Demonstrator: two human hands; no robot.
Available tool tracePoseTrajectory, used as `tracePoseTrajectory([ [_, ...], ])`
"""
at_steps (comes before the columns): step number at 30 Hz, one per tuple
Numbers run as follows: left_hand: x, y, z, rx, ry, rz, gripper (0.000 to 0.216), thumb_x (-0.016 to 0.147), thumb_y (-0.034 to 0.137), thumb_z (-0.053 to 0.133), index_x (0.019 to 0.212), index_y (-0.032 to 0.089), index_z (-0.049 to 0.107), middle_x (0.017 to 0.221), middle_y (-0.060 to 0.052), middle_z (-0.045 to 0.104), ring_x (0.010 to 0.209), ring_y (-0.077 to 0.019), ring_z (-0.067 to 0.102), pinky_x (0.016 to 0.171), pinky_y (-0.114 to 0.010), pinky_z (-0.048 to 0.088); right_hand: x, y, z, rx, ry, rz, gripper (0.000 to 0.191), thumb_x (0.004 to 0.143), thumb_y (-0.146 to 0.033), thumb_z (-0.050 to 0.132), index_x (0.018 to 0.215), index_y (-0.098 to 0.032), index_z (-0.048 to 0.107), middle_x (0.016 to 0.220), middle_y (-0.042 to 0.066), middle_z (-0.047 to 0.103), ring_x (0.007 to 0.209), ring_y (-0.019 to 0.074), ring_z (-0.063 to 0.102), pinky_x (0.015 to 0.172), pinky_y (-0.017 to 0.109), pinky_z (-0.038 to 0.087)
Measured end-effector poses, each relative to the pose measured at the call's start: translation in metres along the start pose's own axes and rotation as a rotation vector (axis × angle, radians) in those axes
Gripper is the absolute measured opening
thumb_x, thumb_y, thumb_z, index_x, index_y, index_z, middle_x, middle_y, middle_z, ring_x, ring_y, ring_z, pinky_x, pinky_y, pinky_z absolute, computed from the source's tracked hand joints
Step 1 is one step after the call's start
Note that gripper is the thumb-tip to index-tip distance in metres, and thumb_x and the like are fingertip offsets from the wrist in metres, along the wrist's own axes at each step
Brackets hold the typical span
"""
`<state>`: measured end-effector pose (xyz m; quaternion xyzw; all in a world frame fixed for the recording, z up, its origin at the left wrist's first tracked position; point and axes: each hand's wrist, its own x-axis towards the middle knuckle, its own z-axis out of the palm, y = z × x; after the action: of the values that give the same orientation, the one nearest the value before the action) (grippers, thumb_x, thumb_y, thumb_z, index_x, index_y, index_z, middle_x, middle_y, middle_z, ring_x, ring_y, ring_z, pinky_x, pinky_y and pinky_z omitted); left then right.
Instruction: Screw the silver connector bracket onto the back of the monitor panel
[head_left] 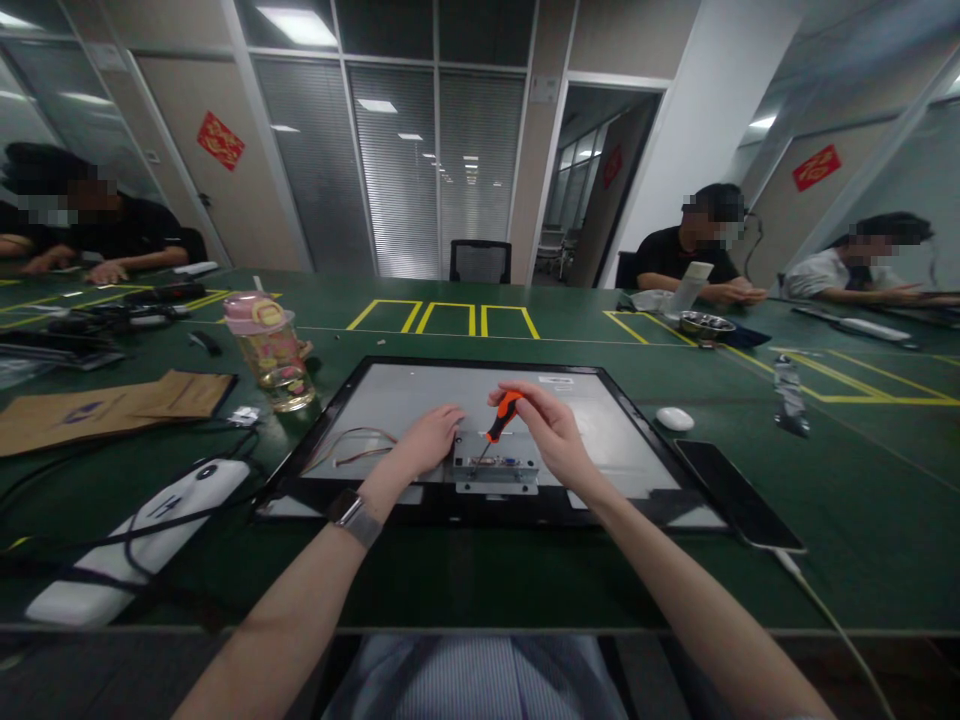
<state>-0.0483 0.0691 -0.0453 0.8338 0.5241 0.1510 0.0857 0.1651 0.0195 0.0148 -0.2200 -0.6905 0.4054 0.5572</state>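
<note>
A flat display panel [390, 395] with a black frame lies on the green table, its pale back facing up. Near its front edge sits a metal bracket [495, 487] with a row of connectors. My right hand [555, 430] is closed round an orange and black screwdriver [504, 414]. The screwdriver tilts, its thin shaft pointing down and left to the bracket. At the bracket's left end, my left hand [431, 440] grips the edge; part of its fingers and thumb is hidden. Thin coloured wires [352, 445] lie on the panel to the left.
On the left are a pink-lidded bottle [271, 350], a brown paper bag [112, 405] and a white power strip [142, 540] with black cables. A phone [739, 495] on a cable and a white oval case [674, 419] lie right. Beyond, a metal bowl [705, 325] stands near seated people.
</note>
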Motion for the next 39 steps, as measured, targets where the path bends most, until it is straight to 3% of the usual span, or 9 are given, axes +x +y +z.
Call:
tracePoseTrajectory([
  [7, 0.002, -0.002, 0.004, 0.081, -0.004, 0.024, 0.042, 0.096, 0.014, 0.035, 0.133, 0.012, 0.055, 0.146, -0.017, 0.052, 0.135, -0.0236, 0.049, 0.115, -0.04, 0.036, 0.001, -0.001, -0.005, -0.034, -0.023, 0.007, 0.023, 0.093, -0.037, 0.061, 0.111, -0.028, 0.072, 0.119, 0.008, 0.063, 0.111, 0.0222, 0.061, 0.094, 0.039, 0.052],
  [11, 0.002, -0.003, 0.003, 0.06, -0.006, 0.016, 0.042, 0.096, 0.015, 0.035, 0.132, 0.013, 0.056, 0.146, -0.015, 0.052, 0.135, -0.0236, 0.049, 0.115, -0.039, 0.036, 0.0, 0.002, -0.008, 0.029, -0.057, 0.034, 0.027, 0.093, -0.035, 0.06, 0.117, -0.031, 0.07, 0.12, 0.007, 0.065, 0.112, 0.0228, 0.063, 0.099, 0.044, 0.051],
  [15, -0.001, -0.004, 0.001, -0.034, 0.03, 0.036, 0.041, 0.095, 0.015, 0.038, 0.131, 0.013, 0.058, 0.144, -0.015, 0.054, 0.133, -0.0229, 0.051, 0.115, -0.039, 0.037, -0.002, 0.002, -0.006, -0.032, -0.047, 0.025, 0.032, 0.094, -0.034, 0.059, 0.124, -0.029, 0.066, 0.111, 0.006, 0.071, 0.105, 0.022, 0.066, 0.098, 0.045, 0.052],
  [22, 0.0, -0.003, 0.002, -0.053, 0.026, 0.015, 0.041, 0.094, 0.013, 0.04, 0.13, 0.012, 0.058, 0.143, -0.015, 0.054, 0.133, -0.0239, 0.051, 0.116, -0.04, 0.036, -0.001, 0.002, 0.0, -0.144, 0.136, -0.113, 0.015, 0.079, -0.025, 0.077, 0.093, -0.027, 0.074, 0.085, 0.001, 0.061, 0.083, 0.017, 0.06, 0.079, 0.034, 0.052],
  [26, 0.001, -0.003, 0.003, -0.044, 0.025, 0.017, 0.041, 0.093, 0.013, 0.04, 0.13, 0.013, 0.058, 0.143, -0.014, 0.054, 0.133, -0.0232, 0.051, 0.116, -0.038, 0.037, -0.002, 0.004, -0.002, -0.07, 0.113, -0.044, 0.011, 0.087, -0.035, 0.068, 0.089, -0.026, 0.075, 0.088, 0.003, 0.063, 0.083, 0.0172, 0.062, 0.075, 0.033, 0.053],
  [30, -0.001, -0.002, 0.001, -0.041, 0.023, 0.005, 0.041, 0.094, 0.013, 0.039, 0.13, 0.013, 0.058, 0.144, -0.014, 0.053, 0.134, -0.0237, 0.05, 0.116, -0.04, 0.036, -0.001, 0.007, -0.006, 0.039, 0.036, 0.057, 0.024, 0.093, -0.04, 0.061, 0.111, -0.029, 0.072, 0.097, 0.004, 0.071, 0.091, 0.0186, 0.068, 0.085, 0.036, 0.054],
  [36, -0.001, -0.002, 0.001, -0.052, 0.028, 0.008, 0.04, 0.094, 0.015, 0.039, 0.129, 0.015, 0.058, 0.145, -0.013, 0.053, 0.135, -0.0232, 0.049, 0.116, -0.041, 0.036, 0.0, 0.0, -0.004, -0.065, 0.025, -0.025, 0.022, 0.097, -0.039, 0.054, 0.108, -0.029, 0.071, 0.099, 0.005, 0.073, 0.098, 0.02, 0.067, 0.092, 0.041, 0.053],
  [39, 0.0, -0.004, 0.004, -0.066, 0.035, 0.014, 0.04, 0.094, 0.015, 0.039, 0.129, 0.015, 0.058, 0.144, -0.014, 0.054, 0.134, -0.0232, 0.05, 0.115, -0.041, 0.036, 0.0, -0.004, -0.001, -0.098, 0.013, -0.036, 0.02, 0.092, -0.04, 0.061, 0.104, -0.029, 0.073, 0.105, 0.006, 0.068, 0.102, 0.0206, 0.064, 0.088, 0.038, 0.054],
])
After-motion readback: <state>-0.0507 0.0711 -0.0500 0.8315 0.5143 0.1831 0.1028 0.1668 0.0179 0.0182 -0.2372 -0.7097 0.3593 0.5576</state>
